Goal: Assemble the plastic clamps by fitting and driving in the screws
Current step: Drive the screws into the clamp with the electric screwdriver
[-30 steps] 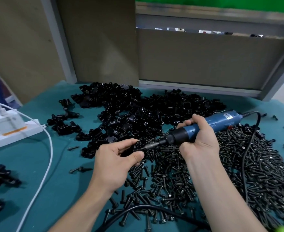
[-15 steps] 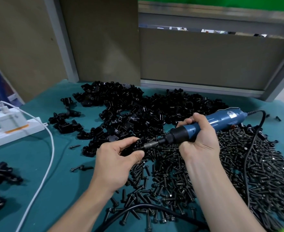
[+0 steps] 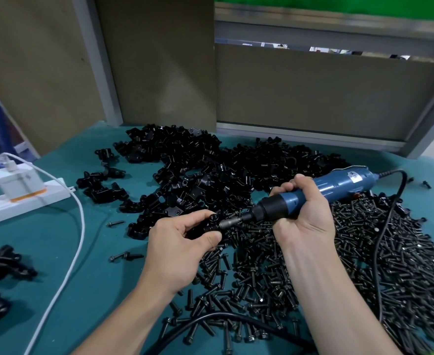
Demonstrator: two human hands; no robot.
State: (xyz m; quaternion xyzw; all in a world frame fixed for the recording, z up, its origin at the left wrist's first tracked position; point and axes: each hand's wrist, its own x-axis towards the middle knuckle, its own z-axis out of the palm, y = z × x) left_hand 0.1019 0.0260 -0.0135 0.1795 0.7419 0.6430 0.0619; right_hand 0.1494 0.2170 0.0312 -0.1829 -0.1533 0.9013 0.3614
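Note:
My left hand (image 3: 182, 242) pinches a small black plastic clamp (image 3: 205, 224) between thumb and fingers, above the screws. My right hand (image 3: 303, 213) grips a blue electric screwdriver (image 3: 321, 190), whose metal bit (image 3: 230, 221) points left into the clamp. The screw at the bit's tip is hidden by my fingers. A big heap of black clamp parts (image 3: 210, 172) lies behind my hands. Loose black screws (image 3: 364, 265) are spread under and to the right of them.
The table has a teal cover (image 3: 57, 239). A white power strip (image 3: 24, 198) with a charger and white cable (image 3: 75, 239) lies at the left. Dark clamps (image 3: 1, 262) sit at the left edge. The screwdriver's black cord (image 3: 387, 226) loops across the screws.
The two hands stay joined at the clamp with the bit on it. The view has shifted slightly; nothing was let go or picked up.

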